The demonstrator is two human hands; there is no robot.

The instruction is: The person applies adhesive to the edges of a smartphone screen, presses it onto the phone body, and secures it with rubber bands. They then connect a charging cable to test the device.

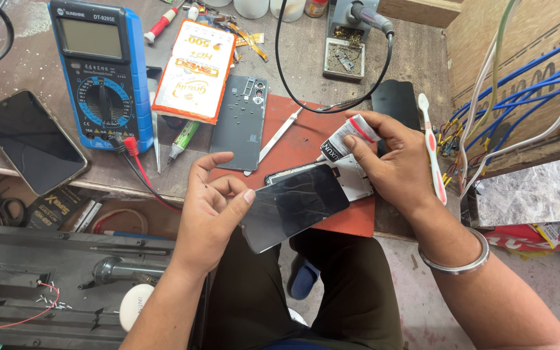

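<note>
The left hand (212,207) pinches the near-left edge of a dark phone screen (293,207) between thumb and fingers, wrist bent inward, panel tilted over the bench edge above the lap. The right hand (390,162) grasps a small glue tube (348,137) above the red mat (306,139), its nozzle hidden behind the panel.

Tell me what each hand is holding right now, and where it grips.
The left hand pinches the black phone screen panel at its left edge. The right hand holds a small glue tube around its body, nozzle toward the panel.
</note>
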